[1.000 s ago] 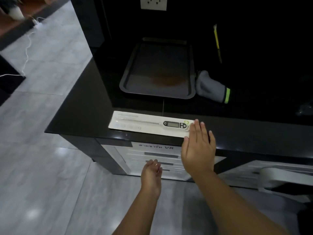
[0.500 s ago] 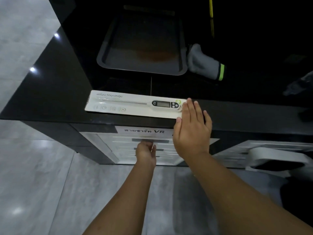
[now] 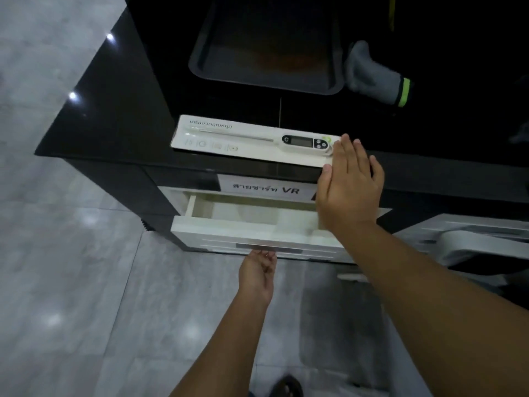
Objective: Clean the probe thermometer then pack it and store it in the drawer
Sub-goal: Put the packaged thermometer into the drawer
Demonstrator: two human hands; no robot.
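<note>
White drawer point(image 3: 252, 229); black counter point(image 3: 114, 110); glove point(image 3: 372, 75) seemingly grey, green-banded.

Left hand point(image 3: 257, 275) is seen low at frame centre, forearm extended from the bottom edge, fingers curled upward. Right hand point(image 3: 347, 186) is held flat, palm down, fingers together, right of centre; its forearm is stretched from lower right.

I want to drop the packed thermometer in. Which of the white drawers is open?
The top drawer, just under the VR label: it is pulled out, inside showing. The drawers below sit shut.
</note>
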